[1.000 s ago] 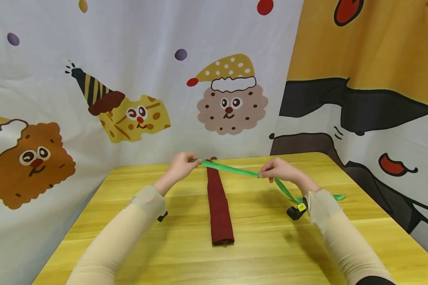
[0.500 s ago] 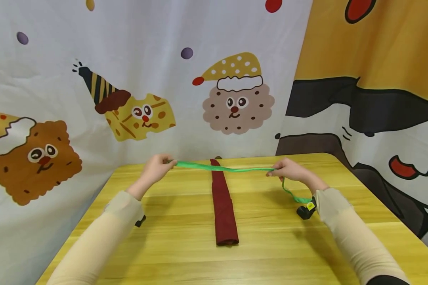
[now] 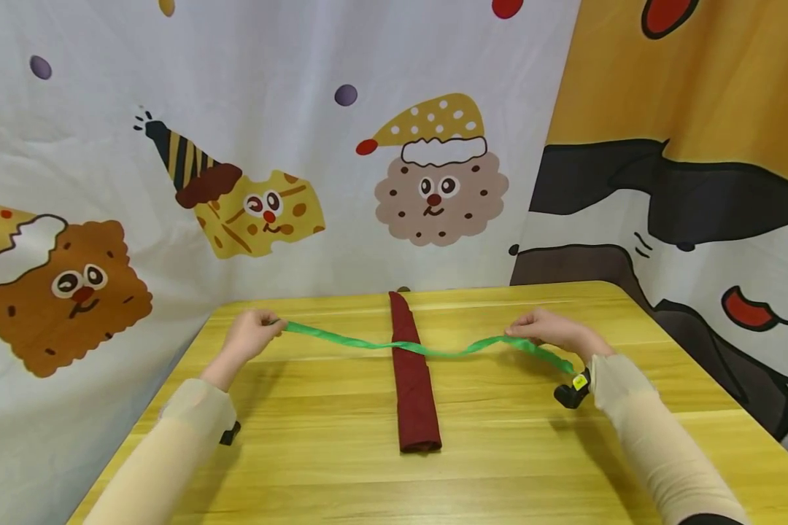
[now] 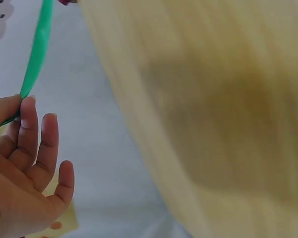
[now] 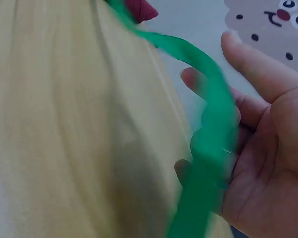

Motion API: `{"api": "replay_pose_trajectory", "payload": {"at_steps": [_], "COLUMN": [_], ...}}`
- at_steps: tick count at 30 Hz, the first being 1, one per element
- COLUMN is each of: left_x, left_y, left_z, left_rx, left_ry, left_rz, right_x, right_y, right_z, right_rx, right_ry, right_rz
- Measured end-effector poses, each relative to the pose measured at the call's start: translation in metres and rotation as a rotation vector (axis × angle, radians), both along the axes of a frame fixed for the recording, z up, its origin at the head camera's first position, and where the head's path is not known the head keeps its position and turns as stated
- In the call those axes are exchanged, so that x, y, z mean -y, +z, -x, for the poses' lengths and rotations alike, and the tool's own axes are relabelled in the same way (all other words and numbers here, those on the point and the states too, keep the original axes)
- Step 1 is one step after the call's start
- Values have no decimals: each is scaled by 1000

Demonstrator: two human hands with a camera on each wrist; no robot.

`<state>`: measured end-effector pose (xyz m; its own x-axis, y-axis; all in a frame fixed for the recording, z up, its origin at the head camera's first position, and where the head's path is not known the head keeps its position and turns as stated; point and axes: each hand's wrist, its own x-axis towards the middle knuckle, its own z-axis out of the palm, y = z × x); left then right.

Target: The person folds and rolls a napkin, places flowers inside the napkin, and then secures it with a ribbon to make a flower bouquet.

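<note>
A long green ribbon (image 3: 341,340) stretches between both hands and crosses a dark red cloth (image 3: 414,394), folded into a narrow strip on the table. My left hand (image 3: 249,337) pinches one end between thumb and forefinger; the left wrist view shows the other fingers loose beside the ribbon (image 4: 37,54). At the right, my right hand (image 3: 554,332) has its thumb spread away from the fingers, and the ribbon (image 5: 216,119) lies across those fingers in the right wrist view. The ribbon sags in a wave, its free end hanging by the right wrist.
The yellow wood-grain table (image 3: 328,481) reaches back to a white curtain (image 3: 269,73) printed with cartoon biscuits. A black wrist camera (image 3: 571,392) sits under the right wrist. Near the table's far edge, a small brown round thing (image 3: 403,289) shows behind the cloth.
My left hand has moved left and down, drawing more ribbon across the cloth. The ribbon has gone from taut to slack and lower. The right hand has shifted slightly right and loosened its pinch.
</note>
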<state>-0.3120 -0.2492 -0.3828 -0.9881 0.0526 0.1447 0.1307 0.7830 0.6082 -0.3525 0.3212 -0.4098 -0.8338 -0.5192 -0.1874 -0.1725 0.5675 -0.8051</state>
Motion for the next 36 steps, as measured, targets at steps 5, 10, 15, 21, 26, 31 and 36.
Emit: {"api": "replay_pose_trajectory", "payload": {"at_steps": [5,10,15,21,26,31,36], "left_x": [12,20,24,24,26,32,35], "left_y": [-13,-22,-29,-35,-37,-33,-28], "left_z": [-8,-13,-16,-17,-16,-15,-13], "left_rx": [48,84,144,177,187,183,162], "left_ry": [17,7,4,-2,11,56,72], "left_rz": [21,44,76,76,63,48,9], "right_x": [1,19,49,73,71,56,42], "right_y": [-14,-21,-23,-30,-31,-29,-25], "right_z": [0,-8,-17,-22,-19,-13,-8], "right_rx": [30,-57,-186,-236,-247,-248,-236], "right_ry": [-4,-32,46,73,45,-91,-121], "right_rz": [-3,-84,-164,-190,-187,-101,18]}}
